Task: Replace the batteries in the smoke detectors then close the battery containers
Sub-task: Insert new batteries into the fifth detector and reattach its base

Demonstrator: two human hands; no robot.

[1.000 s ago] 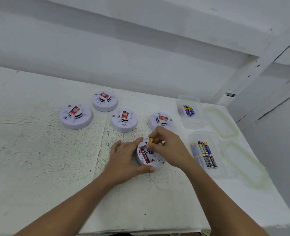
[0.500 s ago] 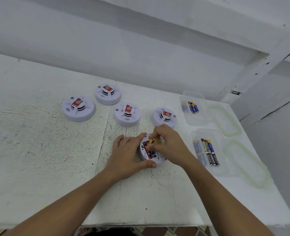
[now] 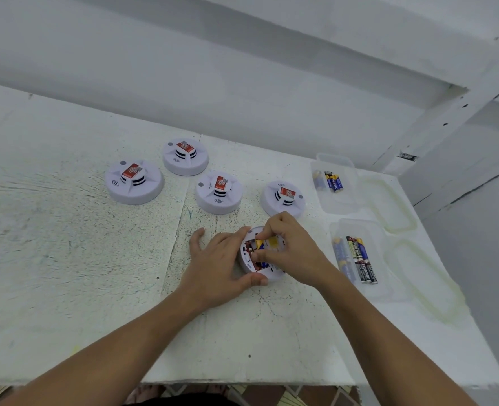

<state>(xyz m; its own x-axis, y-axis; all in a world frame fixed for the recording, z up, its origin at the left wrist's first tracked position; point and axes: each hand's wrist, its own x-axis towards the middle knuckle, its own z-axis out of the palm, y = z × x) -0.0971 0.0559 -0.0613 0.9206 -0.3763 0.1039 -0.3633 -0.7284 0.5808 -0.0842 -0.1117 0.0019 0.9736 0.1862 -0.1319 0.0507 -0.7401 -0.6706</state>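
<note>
A white smoke detector (image 3: 247, 260) lies upside down on the table, its battery bay exposed. My left hand (image 3: 220, 263) cups its left side and near rim, holding it steady. My right hand (image 3: 290, 247) is over the bay, thumb and fingers pinched on a blue and yellow battery (image 3: 259, 244) that sits in the bay. A clear tub (image 3: 384, 253) to the right holds several batteries (image 3: 358, 259). A second clear tub (image 3: 342, 200) farther back holds a few batteries (image 3: 331, 181).
Several white smoke detectors stand face up behind my hands: far left (image 3: 134, 181), back (image 3: 185, 156), middle (image 3: 219, 191), right (image 3: 283, 197). Two translucent lids (image 3: 389, 200) (image 3: 424, 276) lie beside the tubs. The table's right edge (image 3: 476, 332) is near.
My right hand has brought the battery down from the detector's far rim into the bay. The left hand has kept its hold. The camera has tilted a little.
</note>
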